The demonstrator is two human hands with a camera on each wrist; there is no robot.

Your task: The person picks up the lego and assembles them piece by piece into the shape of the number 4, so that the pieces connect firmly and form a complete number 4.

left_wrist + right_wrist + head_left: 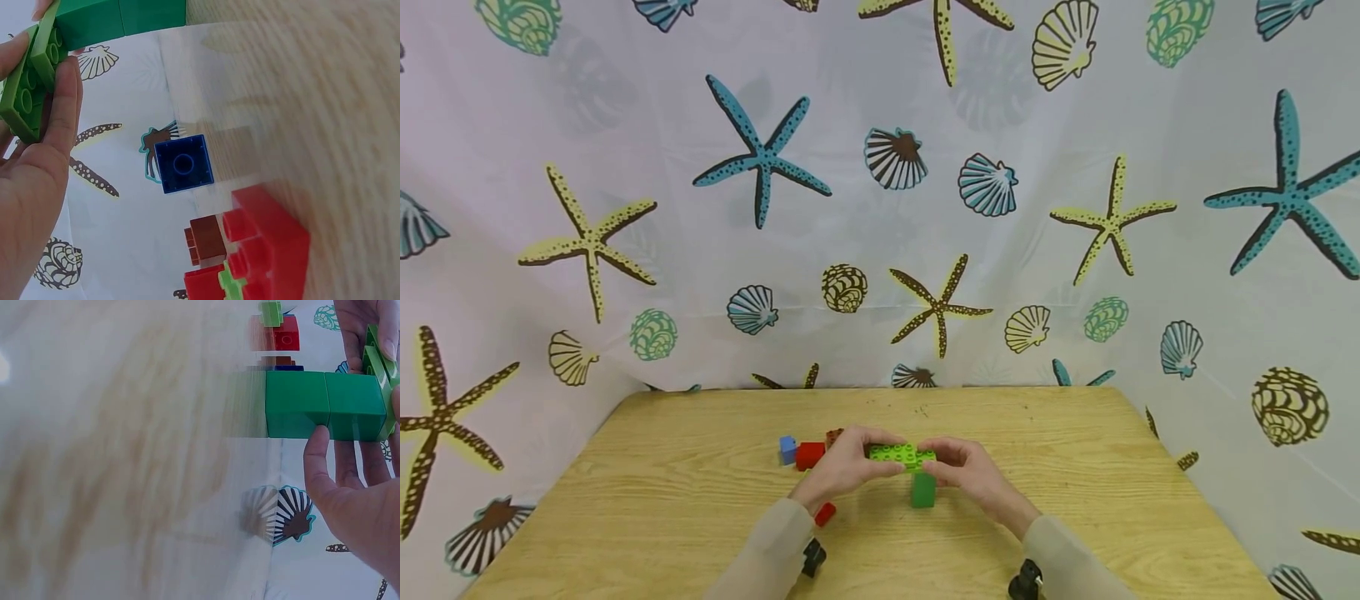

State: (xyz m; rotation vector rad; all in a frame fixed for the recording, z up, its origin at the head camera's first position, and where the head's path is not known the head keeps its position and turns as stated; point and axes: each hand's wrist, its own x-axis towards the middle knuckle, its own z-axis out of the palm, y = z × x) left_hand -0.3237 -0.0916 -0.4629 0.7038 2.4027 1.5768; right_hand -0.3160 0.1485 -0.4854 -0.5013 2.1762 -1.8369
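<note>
Two lime green toy building bricks (891,453) sit over the top of a dark green tower (923,492), made of two blocks and upright on the table. My left hand (844,468) grips the lime bricks from the left, thumb in front and fingers behind. In the left wrist view, the longer lime brick (24,103) lies in its fingers, hollow underside showing. My right hand (972,473) pinches the right end of the lime bricks. In the right wrist view, one of its fingertips (320,432) touches the dark green tower (297,403), with other fingers behind.
Left of the tower on the wooden table (700,500) are a blue block (787,450), a red brick (810,455) and a brown brick (832,437). A smaller red brick (825,514) lies near the left wrist. A patterned cloth (850,225) hangs behind the table.
</note>
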